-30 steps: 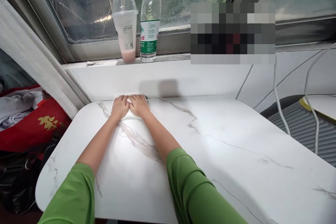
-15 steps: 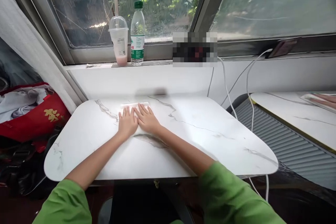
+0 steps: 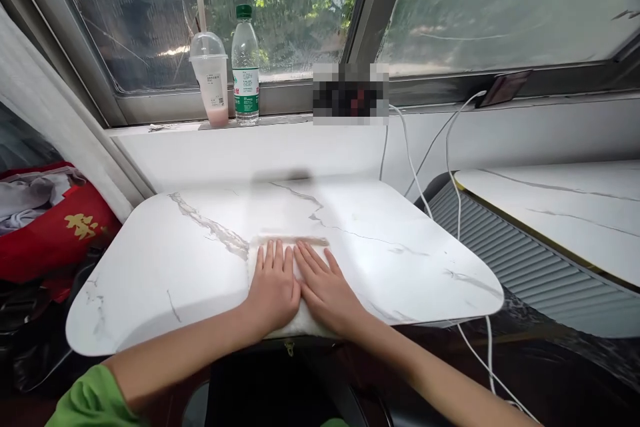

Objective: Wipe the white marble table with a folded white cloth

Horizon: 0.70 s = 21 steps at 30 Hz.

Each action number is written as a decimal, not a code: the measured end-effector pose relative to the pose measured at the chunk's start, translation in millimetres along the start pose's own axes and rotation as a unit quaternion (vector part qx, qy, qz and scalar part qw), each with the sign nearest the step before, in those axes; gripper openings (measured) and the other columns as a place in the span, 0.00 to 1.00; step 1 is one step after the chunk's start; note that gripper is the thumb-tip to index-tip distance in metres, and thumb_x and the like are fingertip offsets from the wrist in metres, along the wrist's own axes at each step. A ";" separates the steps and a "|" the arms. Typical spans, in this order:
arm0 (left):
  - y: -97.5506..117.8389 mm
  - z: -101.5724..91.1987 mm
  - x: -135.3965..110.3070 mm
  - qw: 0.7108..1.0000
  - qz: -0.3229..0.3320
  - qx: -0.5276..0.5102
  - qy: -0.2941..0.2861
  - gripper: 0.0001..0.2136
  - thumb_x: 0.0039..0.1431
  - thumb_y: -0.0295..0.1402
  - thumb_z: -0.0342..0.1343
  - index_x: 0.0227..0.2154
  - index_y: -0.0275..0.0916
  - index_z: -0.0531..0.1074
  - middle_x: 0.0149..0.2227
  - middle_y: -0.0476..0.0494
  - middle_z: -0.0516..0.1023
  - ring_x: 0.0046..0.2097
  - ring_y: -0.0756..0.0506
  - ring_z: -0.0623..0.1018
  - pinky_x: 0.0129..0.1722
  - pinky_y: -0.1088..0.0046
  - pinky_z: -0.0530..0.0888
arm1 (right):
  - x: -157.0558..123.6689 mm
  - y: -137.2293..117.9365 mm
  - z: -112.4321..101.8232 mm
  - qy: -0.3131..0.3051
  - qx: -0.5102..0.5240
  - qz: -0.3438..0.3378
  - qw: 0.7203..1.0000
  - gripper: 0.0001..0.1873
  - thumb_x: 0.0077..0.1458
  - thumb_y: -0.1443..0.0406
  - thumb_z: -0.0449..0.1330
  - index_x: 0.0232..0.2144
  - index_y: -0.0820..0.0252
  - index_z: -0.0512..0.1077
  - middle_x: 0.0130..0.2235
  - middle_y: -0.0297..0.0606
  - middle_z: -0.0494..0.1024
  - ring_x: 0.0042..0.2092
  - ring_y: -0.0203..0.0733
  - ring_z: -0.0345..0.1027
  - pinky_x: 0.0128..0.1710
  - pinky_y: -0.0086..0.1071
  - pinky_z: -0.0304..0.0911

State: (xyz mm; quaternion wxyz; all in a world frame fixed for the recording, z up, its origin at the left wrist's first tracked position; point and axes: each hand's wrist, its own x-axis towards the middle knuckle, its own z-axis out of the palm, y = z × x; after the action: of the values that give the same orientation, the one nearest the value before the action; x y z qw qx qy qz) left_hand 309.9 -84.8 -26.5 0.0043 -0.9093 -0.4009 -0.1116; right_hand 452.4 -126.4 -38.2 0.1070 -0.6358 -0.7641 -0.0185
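Observation:
A white cloth lies flat on the white marble table, close to its near edge. My left hand and my right hand press down on it side by side, fingers stretched out flat and pointing away from me. Most of the cloth is hidden under my palms; its far edge shows as a blurred strip just beyond my fingertips.
On the window sill stand a plastic cup with a dome lid and a water bottle. White cables hang between this table and a second marble table at the right. A red bag sits at the left.
Both hands have slid the cloth from the table's far edge back to its near edge. The fingers went from curled to flat. The view has pulled back from the table.

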 end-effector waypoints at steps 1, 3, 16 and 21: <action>-4.3 1.1 9.4 1.000 -0.008 -0.003 -0.004 0.27 0.62 0.33 0.41 0.63 0.25 0.57 0.66 0.27 0.55 0.67 0.32 0.54 0.64 0.49 0.55 | 10.5 3.2 -1.5 -0.015 0.008 0.006 1.000 0.31 0.63 0.64 0.39 0.66 0.67 0.50 0.68 0.44 0.50 0.69 0.44 0.42 0.66 0.50 0.42; -14.7 4.2 32.3 0.999 -0.031 -0.011 -0.009 0.27 0.62 0.33 0.41 0.63 0.26 0.57 0.66 0.28 0.55 0.67 0.32 0.54 0.64 0.49 0.55 | 36.2 11.4 -4.8 -0.037 0.022 0.016 0.999 0.31 0.63 0.64 0.39 0.66 0.67 0.50 0.68 0.43 0.49 0.69 0.43 0.40 0.67 0.49 0.40; -81.3 28.3 198.1 0.994 -0.103 -0.007 0.027 0.24 0.64 0.29 0.39 0.61 0.26 0.58 0.65 0.29 0.58 0.65 0.35 0.58 0.64 0.53 0.54 | 205.4 94.5 10.4 -0.013 0.063 0.028 0.998 0.30 0.61 0.68 0.39 0.65 0.67 0.54 0.67 0.42 0.54 0.68 0.41 0.44 0.66 0.46 0.38; -92.7 35.3 220.1 0.996 -0.083 0.023 0.020 0.25 0.65 0.30 0.39 0.62 0.22 0.56 0.64 0.25 0.59 0.65 0.33 0.59 0.64 0.55 0.53 | 225.9 108.2 14.3 0.002 0.044 0.013 0.999 0.30 0.60 0.68 0.42 0.64 0.67 0.56 0.66 0.42 0.58 0.67 0.42 0.48 0.65 0.45 0.40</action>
State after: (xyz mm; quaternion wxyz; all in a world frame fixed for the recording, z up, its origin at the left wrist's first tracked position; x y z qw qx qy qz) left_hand 393.2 141.9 -23.0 0.0240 -0.8704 -0.4768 -0.1206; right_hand 517.9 115.2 -21.6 0.1363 -0.6406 -0.7555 0.0152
